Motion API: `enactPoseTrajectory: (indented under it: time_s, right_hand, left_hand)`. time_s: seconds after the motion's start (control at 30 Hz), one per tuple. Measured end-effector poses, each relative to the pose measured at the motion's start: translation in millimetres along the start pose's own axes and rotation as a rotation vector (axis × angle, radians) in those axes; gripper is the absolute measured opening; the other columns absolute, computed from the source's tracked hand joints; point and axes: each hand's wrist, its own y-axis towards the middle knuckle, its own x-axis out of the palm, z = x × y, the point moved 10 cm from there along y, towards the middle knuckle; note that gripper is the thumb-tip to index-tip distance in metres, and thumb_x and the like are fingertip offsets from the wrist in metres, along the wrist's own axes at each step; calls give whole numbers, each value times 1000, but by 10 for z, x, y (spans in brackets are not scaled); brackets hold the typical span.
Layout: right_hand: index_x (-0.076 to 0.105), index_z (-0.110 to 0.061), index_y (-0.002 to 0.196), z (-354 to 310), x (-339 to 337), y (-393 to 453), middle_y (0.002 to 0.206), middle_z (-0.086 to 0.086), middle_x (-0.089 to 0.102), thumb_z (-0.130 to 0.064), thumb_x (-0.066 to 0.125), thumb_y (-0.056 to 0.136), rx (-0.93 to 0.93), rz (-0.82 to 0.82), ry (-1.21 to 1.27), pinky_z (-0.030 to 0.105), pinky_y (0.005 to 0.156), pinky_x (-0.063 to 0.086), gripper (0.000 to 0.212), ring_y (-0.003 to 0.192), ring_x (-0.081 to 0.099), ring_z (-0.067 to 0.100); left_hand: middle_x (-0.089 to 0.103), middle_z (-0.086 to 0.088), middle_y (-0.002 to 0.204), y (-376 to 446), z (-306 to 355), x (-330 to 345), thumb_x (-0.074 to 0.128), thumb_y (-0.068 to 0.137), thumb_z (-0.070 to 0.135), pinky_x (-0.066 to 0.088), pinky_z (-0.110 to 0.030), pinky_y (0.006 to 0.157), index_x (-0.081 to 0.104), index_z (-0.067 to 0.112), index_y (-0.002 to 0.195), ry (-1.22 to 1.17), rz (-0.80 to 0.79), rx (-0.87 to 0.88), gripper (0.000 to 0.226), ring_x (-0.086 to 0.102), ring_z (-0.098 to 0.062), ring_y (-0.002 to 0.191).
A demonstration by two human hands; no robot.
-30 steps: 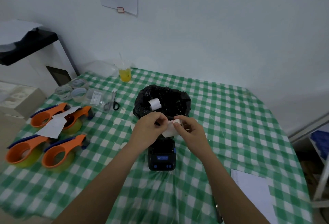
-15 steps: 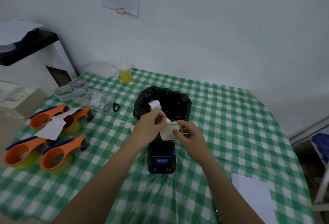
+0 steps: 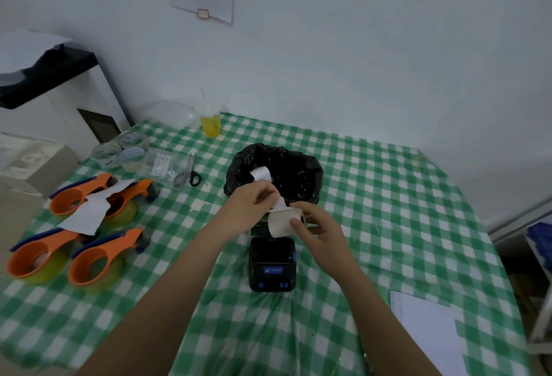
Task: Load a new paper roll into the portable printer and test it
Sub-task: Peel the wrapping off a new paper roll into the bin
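Above the near-centre of the checked table point(image 3: 388, 196), the right hand point(image 3: 321, 233) is gripping the paper roll point(image 3: 283, 221) with fingers curled around its right end. The left hand point(image 3: 249, 206) is pinching the roll's loose strip, fingers closed narrowly on it. The roll is hanging just above the far edge of the printer point(image 3: 271, 266), which is lying flat on the table. The black-lined bin point(image 3: 310, 172) is standing just beyond the hands, holding another roll point(image 3: 261, 174). Open cloth is lying to the right of the printer, bounded by a white sheet point(image 3: 430, 336) at the near right edge. Tape dispensers point(image 3: 86, 244) and scissors point(image 3: 188, 174) are crowding the left side, well apart from the hands.
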Motion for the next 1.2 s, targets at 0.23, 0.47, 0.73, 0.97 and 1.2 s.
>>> enactPoseTrajectory:
  time_s: [0.23, 0.47, 0.73, 0.97, 1.2]
  right_hand:
    - [58, -36, 110, -9, 35, 3, 110, -15, 61, -22, 55, 93, 9, -33, 13, 19, 79, 53, 23, 102, 59, 6]
    - [58, -42, 108, 20, 89, -1, 112, -8, 64, -22, 54, 93, 18, -72, 34, 35, 83, 57, 25, 102, 61, 14]
    - [59, -39, 103, 15, 120, -9, 107, 0, 64, -17, 53, 94, 14, -93, 84, 33, 80, 57, 24, 96, 62, 18]
    - [59, -34, 105, 33, 135, -14, 109, 2, 64, -15, 53, 94, 16, -111, 101, 28, 80, 57, 23, 97, 62, 16]
    - [58, -39, 102, 97, 154, 24, 108, -2, 64, -15, 55, 93, 45, -119, 113, 31, 84, 56, 27, 100, 61, 17]
  left_hand:
    - [62, 1, 77, 1, -3, 10, 48, 94, 21, 50, -37, 71, 61, 22, 85, 44, -10, 6, 15, 59, -22, 73]
    - [63, 11, 75, -20, 83, 15, 44, 94, 18, 55, -40, 76, 54, 32, 77, 188, -33, 72, 24, 66, -17, 71]
    - [56, 15, 83, -61, 193, 40, 39, 96, 18, 57, -35, 68, 56, 21, 87, 266, -12, 214, 19, 69, -9, 63]
    - [56, 8, 92, 6, 24, 69, 38, 95, 10, 52, -29, 58, 51, 22, 92, 257, -3, 122, 18, 70, -7, 62]
    - [55, 0, 96, 67, -43, 106, 36, 94, 5, 52, -32, 55, 46, 20, 91, 287, -24, 109, 18, 70, -7, 61]
